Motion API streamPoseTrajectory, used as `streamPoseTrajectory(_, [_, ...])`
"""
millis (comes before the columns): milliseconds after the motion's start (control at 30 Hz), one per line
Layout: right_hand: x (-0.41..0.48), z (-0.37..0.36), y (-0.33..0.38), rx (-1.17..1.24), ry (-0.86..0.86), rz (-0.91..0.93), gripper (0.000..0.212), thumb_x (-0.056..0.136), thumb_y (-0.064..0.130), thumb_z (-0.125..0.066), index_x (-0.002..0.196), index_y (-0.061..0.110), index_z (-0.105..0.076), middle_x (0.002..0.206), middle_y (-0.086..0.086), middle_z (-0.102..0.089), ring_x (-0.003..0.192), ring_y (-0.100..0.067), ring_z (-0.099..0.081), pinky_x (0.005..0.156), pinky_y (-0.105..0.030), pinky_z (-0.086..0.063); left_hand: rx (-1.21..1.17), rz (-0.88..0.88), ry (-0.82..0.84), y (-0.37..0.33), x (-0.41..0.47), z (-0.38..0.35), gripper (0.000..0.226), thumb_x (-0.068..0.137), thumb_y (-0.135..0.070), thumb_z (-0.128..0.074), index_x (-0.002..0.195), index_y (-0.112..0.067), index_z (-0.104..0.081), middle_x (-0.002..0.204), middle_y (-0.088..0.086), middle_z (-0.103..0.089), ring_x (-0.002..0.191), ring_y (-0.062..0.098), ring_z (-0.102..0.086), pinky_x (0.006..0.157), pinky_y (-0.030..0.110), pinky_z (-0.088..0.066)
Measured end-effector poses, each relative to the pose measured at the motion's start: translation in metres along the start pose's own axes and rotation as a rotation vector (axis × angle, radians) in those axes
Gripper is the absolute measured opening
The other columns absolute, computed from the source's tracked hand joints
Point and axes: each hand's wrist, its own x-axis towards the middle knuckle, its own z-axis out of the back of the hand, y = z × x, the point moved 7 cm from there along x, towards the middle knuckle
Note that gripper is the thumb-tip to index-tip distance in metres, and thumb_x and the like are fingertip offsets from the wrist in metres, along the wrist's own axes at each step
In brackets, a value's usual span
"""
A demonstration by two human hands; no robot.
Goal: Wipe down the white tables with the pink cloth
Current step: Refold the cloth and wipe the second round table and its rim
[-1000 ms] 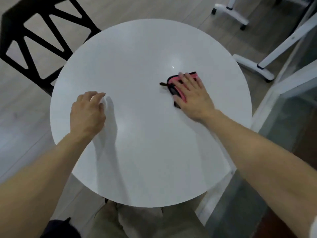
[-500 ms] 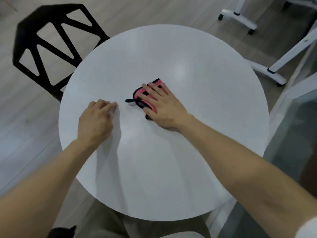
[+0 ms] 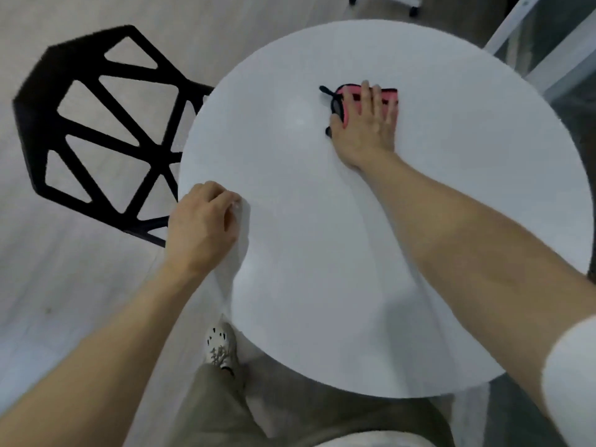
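Head camera view: a person's right hand (image 3: pixel 364 130) lies flat, fingers straight and spread, pressing a pink cloth (image 3: pixel 391 97) onto a round white table (image 3: pixel 322 253). The black-edged cloth sits on the far half of the tabletop, right of centre. Its long side runs left to right across the picture, and a black loop (image 3: pixel 325 90) points left toward a black chair (image 3: pixel 96 124). The left hand (image 3: pixel 201 227) rests at the table's near-left edge, fingers curled under, holding nothing. A white shoe (image 3: pixel 220 346) shows below the rim.
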Motion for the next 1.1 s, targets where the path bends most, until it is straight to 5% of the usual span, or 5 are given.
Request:
streamPoseTrajectory(300, [-0.248, -0.032, 0.117, 0.071, -0.106, 0.110, 0.061, 0.113, 0.050, -0.038, 0.170, 0.027, -0.034, 0.180, -0.006, -0.021, 0.168, -0.025, -0.014, 0.135, -0.057, -0.012, -0.006, -0.365, 0.157, 0.047, -0.006, 0.010, 0.016, 0.098, -0.002, -0.065, 0.109, -0.002, -0.076, 0.110, 0.018, -0.071, 0.098, 0.043, -0.064, 0.083, 0.053, -0.052])
streamPoseTrajectory(500, [-0.360, -0.020, -0.036, 0.020, -0.029, -0.538, 0.070, 0.109, 0.059, -0.020, 0.173, 0.029, -0.019, 0.183, -0.003, -0.006, 0.169, -0.022, -0.001, 0.136, -0.056, -0.005, -0.089, -0.533, 0.222, 0.033, -0.026, 0.007, 0.020, 0.097, -0.005, -0.065, 0.115, -0.007, -0.075, 0.117, 0.014, -0.070, 0.105, 0.042, -0.063, 0.092, 0.054, -0.050])
streamPoseTrajectory(600, [-0.346, -0.015, -0.008, 0.082, -0.098, -0.855, 0.070, 0.109, 0.056, -0.023, 0.173, 0.028, -0.020, 0.182, -0.009, -0.007, 0.169, -0.028, -0.003, 0.135, -0.058, -0.003, -0.081, -0.608, 0.205, 0.046, -0.019, 0.011, 0.024, 0.097, -0.004, -0.067, 0.120, -0.009, -0.074, 0.118, 0.011, -0.069, 0.108, 0.037, -0.063, 0.094, 0.050, -0.049])
streamPoseTrajectory(867, [-0.302, -0.052, 0.212, 0.130, -0.144, -0.203, 0.061, 0.113, 0.048, -0.035, 0.170, 0.028, -0.034, 0.181, -0.005, -0.017, 0.169, -0.024, -0.009, 0.136, -0.055, -0.008, -0.005, -0.688, 0.265, 0.093, 0.000, 0.028, 0.029, 0.098, 0.000, -0.067, 0.125, -0.005, -0.076, 0.115, 0.014, -0.071, 0.109, 0.040, -0.063, 0.095, 0.052, -0.050])
streamPoseTrajectory(1100, [-0.397, -0.034, 0.159, 0.210, -0.040, -0.615, 0.052, 0.115, 0.028, -0.047, 0.165, 0.013, -0.045, 0.174, -0.009, -0.036, 0.164, -0.028, -0.028, 0.134, -0.045, -0.015, 0.091, -0.789, 0.720, 0.088, -0.032, 0.035, 0.026, 0.102, -0.012, -0.057, 0.121, -0.016, -0.075, 0.113, 0.008, -0.072, 0.109, 0.038, -0.068, 0.087, 0.047, -0.057])
